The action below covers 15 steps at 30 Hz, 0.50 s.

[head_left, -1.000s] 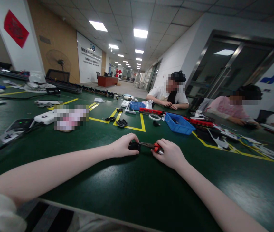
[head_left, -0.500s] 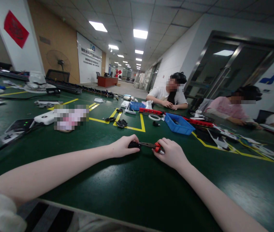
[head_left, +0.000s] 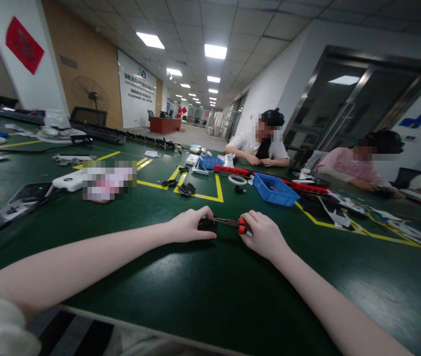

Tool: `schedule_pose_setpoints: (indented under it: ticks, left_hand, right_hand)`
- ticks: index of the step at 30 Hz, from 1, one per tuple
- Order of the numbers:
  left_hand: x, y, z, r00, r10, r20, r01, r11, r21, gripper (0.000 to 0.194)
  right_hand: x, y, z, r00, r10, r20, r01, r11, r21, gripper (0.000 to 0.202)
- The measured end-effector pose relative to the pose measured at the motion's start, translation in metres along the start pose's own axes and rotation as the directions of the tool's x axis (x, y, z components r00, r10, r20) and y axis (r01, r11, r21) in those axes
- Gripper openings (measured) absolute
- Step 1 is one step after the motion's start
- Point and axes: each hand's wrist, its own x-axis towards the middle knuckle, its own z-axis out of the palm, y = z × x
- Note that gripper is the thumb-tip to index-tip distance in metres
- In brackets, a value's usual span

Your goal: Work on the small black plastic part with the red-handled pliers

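Between the thumb and fingers of my left hand (head_left: 191, 225) is a small black block-like part (head_left: 207, 225), held low over the green table. My right hand (head_left: 264, 232) is closed around the red handles of needle-nose pliers (head_left: 228, 222). The slim jaws point left and meet the upper right edge of the black part; whether they grip anything there is too small to tell. Farther back, several loose small black parts (head_left: 187, 189) lie in a yellow-taped area.
A blue bin (head_left: 275, 190) with dark items stands beyond my right hand, near a white tape roll (head_left: 237, 180). To the left lie a blurred-out phone (head_left: 110, 180) and a white power strip (head_left: 68, 180). Two co-workers (head_left: 257, 148) sit across the green table (head_left: 180, 291).
My left thumb has lowered and opened slightly, showing more of the black part. The pliers and my right hand have shifted a tiny bit to the right.
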Motion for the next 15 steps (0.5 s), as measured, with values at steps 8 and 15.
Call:
schedule_pose_setpoints:
  ticks: [8, 15]
  left_hand:
    - [-0.0019, 0.0043, -0.0005, 1.0, 0.014, 0.009, -0.015, 0.993, 0.12, 0.035]
    - [-0.0034, 0.0088, -0.0012, 0.999, 0.036, 0.012, -0.037, 0.988, 0.151, 0.033]
  right_hand:
    - [-0.0001, 0.0021, 0.0012, 1.0, -0.006, -0.017, 0.006, 1.0, 0.008, 0.012]
    - [0.0024, 0.0007, -0.0002, 0.999, 0.028, 0.033, -0.029, 0.999, 0.026, 0.01]
